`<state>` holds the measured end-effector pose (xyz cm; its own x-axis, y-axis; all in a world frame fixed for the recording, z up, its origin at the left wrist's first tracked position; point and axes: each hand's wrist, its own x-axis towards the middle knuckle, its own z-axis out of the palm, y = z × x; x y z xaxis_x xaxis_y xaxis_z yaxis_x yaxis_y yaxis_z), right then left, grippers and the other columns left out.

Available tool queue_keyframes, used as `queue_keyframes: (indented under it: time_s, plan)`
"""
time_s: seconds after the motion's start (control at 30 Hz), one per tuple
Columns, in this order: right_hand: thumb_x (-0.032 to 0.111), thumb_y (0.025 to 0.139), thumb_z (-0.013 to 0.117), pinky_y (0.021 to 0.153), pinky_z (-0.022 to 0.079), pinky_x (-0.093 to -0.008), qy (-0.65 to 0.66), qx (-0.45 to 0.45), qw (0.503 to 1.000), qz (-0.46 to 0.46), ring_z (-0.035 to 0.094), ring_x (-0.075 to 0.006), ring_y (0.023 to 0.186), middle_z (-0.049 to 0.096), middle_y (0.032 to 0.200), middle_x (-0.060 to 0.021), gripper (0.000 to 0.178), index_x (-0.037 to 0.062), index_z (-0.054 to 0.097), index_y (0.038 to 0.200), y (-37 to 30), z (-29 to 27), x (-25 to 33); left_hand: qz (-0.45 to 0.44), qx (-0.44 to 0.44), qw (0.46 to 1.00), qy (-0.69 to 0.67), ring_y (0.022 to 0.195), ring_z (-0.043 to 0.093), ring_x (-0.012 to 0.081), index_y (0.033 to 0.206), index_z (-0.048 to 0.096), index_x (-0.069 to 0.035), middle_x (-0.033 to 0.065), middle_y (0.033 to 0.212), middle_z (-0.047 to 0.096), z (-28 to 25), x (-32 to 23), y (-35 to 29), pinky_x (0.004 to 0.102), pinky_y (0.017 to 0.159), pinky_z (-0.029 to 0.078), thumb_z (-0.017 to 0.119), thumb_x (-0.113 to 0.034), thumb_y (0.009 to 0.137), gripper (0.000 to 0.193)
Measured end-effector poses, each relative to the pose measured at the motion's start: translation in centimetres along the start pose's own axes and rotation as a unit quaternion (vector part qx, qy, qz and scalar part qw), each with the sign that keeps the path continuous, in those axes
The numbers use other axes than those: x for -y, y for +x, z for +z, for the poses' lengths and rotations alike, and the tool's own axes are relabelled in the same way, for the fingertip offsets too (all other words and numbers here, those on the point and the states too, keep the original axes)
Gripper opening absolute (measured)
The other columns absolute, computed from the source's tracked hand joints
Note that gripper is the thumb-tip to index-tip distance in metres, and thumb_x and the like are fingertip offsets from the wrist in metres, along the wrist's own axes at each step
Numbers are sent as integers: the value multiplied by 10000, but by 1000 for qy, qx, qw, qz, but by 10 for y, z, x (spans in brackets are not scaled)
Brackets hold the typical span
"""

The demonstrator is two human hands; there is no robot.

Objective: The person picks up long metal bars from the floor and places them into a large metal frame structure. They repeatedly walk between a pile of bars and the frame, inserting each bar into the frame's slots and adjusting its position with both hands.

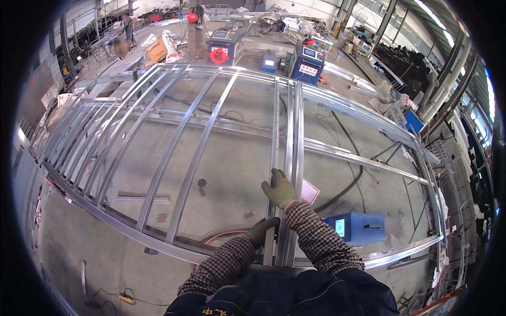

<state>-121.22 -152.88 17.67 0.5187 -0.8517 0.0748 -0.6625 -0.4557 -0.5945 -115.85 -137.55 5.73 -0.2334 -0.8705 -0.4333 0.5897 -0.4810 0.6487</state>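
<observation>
A large frame of silvery metal profiles [208, 134] stretches in front of me, with long bars crossing between its outer rails. My right hand [279, 190], in an olive-green glove, grips a loose-looking narrow metal bar [274, 131] from above, its thumb on the bar's left side. Nearer to me, my left hand [262, 232] in a darker glove holds the same bar close to the front rail; its fingertips are partly hidden. Two more metal profiles [296, 131] run side by side just right of this bar.
A blue machine with a lit screen [363, 227] stands below the frame on the right. Hoses and cables [350, 179] lie on the floor. Blue cabinets [307, 64] and a red-topped post [193, 37] stand behind. Another person [126, 29] is far back left.
</observation>
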Motion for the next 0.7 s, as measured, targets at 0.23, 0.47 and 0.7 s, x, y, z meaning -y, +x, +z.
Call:
queue_keyframes:
  time_s: [0.23, 0.47, 0.7]
  plan:
    - [435, 937, 715, 1156, 482, -469, 72, 13, 997, 40, 597, -444, 1375, 593, 1491, -294, 804, -11, 473, 1561, 5, -3, -13, -63, 10, 993, -103, 1096, 665, 240, 1309, 671, -164, 35, 1201, 698, 22, -15, -18, 477, 986, 538, 614, -470, 1031, 417]
    - [415, 919, 748, 1135, 502, -439, 129, 10, 979, 156, 630, -416, 1357, 606, 1471, -340, 899, -34, 402, 1617, 16, 27, -31, 50, -100, 990, 82, 1105, 646, 242, 1369, 634, -66, 106, 1206, 693, 7, 5, -4, 455, 985, 526, 709, -533, 969, 620]
    - [404, 987, 711, 962, 562, -497, 433, 153, 847, 268, 712, -331, 1144, 684, 1364, -233, 772, 14, 438, 1596, 35, 51, -39, 58, -149, 987, -21, 818, 683, 197, 1416, 566, 1, 128, 1089, 721, 12, -19, -34, 346, 694, 558, 771, -411, 985, 630]
